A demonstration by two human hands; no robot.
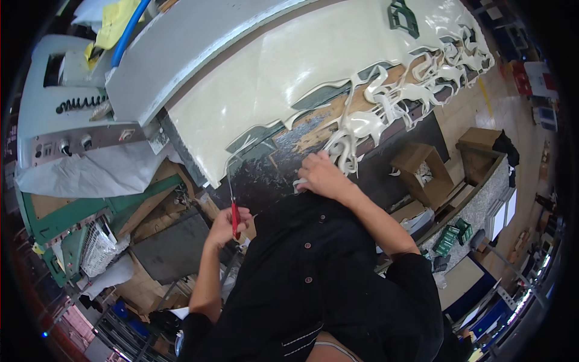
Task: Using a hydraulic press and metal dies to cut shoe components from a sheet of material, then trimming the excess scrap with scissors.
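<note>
A large glossy cream sheet, like leather (259,78), is spread over the dark worktable in front of me. Its near edge is cut into curves, and thin offcut strips hang there. My left hand (228,226) is closed round a slim red-handled tool (235,218) with a thin metal tip, pointing at the sheet's near left corner; whether it is scissors or a knife I cannot tell. My right hand (325,176) is at the table's near edge, fingers curled on a small white scrap (298,184). Beside it lies a tangled heap of cream offcuts (365,125).
A green frame-like die (403,18) lies on the sheet at the far right. A grey machine beam (199,45) crosses behind, with a control panel (84,143) at left. Cardboard boxes (425,175) stand at right near several green blocks (446,240).
</note>
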